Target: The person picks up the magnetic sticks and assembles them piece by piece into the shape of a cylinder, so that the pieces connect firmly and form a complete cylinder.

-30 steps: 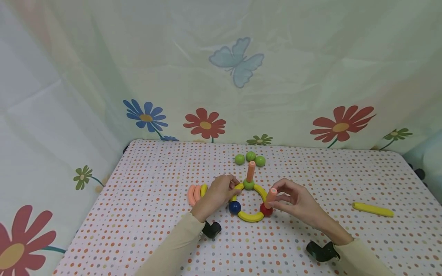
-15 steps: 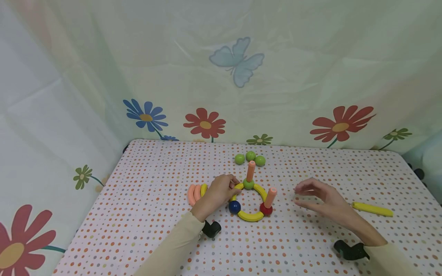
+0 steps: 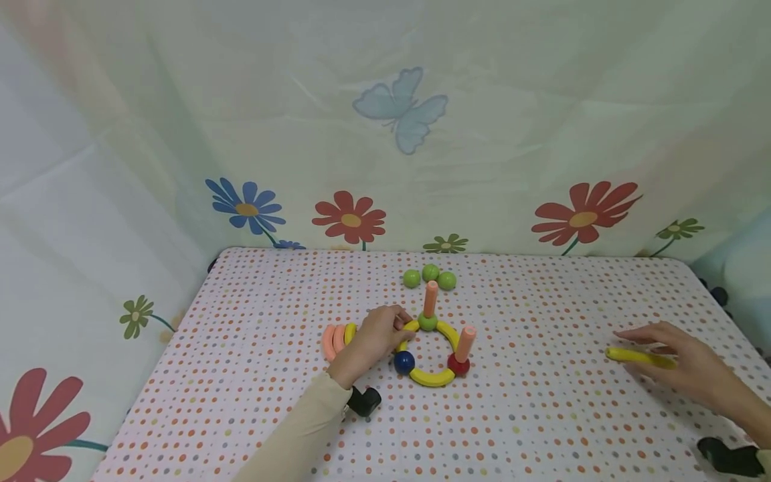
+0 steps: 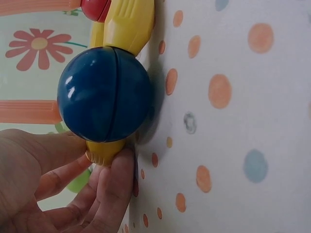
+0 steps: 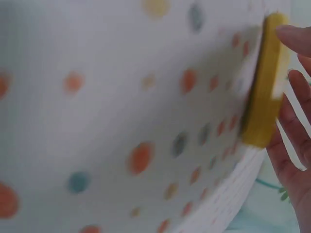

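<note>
My left hand pinches a yellow curved stick between thumb and fingers, beside the blue ball. This stick belongs to a ring of yellow curved sticks joined by the blue, red and green balls. One orange rod stands up from the green ball, and another orange rod leans slightly on the red ball. At the right, my right hand is over a straight yellow stick lying on the table, fingers spread around it; whether they touch it cannot be told.
Several loose green balls sit behind the ring. Curved orange sticks and a yellow curved stick lie left of it, partly behind my left hand. A flowered curtain hangs behind the dotted table.
My right hand let go of the orange rod on the red ball and moved right to the straight yellow stick. My left hand kept its grip on the ring. The head view shifted slightly.
</note>
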A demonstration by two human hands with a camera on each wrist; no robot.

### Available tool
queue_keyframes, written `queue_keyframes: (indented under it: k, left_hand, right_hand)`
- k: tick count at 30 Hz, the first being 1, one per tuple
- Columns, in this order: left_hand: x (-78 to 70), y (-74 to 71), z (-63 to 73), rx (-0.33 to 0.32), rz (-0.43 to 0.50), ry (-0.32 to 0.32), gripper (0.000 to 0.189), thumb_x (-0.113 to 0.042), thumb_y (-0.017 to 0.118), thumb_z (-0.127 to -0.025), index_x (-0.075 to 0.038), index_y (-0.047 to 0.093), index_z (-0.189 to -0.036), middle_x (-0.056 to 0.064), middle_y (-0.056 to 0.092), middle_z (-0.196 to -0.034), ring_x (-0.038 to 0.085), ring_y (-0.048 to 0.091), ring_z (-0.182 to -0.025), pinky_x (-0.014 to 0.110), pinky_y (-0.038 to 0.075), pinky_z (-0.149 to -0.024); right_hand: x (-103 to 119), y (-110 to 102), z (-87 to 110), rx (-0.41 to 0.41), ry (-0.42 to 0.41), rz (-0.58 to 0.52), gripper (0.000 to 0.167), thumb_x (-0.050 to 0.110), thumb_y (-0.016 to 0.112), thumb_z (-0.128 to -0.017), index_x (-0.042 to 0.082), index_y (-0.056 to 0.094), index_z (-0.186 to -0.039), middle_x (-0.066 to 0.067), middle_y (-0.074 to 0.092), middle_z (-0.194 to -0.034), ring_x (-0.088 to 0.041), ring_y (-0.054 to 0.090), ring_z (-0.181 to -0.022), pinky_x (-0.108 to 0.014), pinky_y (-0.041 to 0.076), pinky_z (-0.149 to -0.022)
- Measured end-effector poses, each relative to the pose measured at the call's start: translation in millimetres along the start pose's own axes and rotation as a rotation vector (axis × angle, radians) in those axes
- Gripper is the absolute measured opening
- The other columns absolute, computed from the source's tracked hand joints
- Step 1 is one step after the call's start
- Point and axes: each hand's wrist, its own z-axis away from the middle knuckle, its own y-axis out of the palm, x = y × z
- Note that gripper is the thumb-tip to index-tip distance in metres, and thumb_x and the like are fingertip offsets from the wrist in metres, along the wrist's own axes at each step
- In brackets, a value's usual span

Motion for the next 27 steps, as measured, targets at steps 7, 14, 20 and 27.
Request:
queue_keyframes:
  k: [7,14,20,27]
  left_hand:
    - [0.7,-1.4,-1.0,0.009,-0.019,0.013,0.021,-0.012,0.078,-0.096,-0.003,0.072,-0.113,0.001,0.06,-0.09,0.013,0.052,-0.077,0.023,0.043,-0.066]
    - [2.5,1.3,-1.6,0.007,-0.004,-0.001,0.02,-0.011,0.078,-0.095,-0.002,0.072,-0.112,0.002,0.061,-0.09,0.013,0.054,-0.078,0.023,0.045,-0.067]
    - [3.9,2.3,-1.2,0.006,-0.013,0.014,0.02,-0.012,0.079,-0.095,-0.003,0.072,-0.112,0.0,0.06,-0.089,0.012,0.052,-0.077,0.022,0.043,-0.066]
    - [5.0,-0.7,-3.0,0.002,0.003,0.008,0.02,-0.012,0.079,-0.095,-0.004,0.073,-0.112,0.0,0.059,-0.088,0.012,0.052,-0.076,0.021,0.043,-0.066]
  right_hand:
    - [-21,7,2.5,0.012,0.078,-0.013,0.038,-0.006,0.081,-0.083,-0.014,0.066,-0.116,-0.026,0.065,-0.102,-0.009,0.058,-0.077,-0.023,0.05,-0.06]
    - [-5,11,-6.6,0.048,0.024,-0.037,0.036,-0.002,0.083,-0.084,-0.011,0.069,-0.115,-0.018,0.07,-0.099,0.008,0.051,-0.078,-0.02,0.051,-0.061]
    - [51,23,-28.5,0.03,-0.111,-0.152,0.033,0.001,0.086,-0.083,-0.004,0.072,-0.113,-0.008,0.069,-0.098,0.009,0.052,-0.08,-0.021,0.052,-0.065]
    - [166,16,-61.7,-0.044,-0.275,-0.418,0.034,-0.003,0.084,-0.085,-0.001,0.069,-0.116,-0.003,0.067,-0.109,0.001,0.06,-0.09,-0.017,0.053,-0.078]
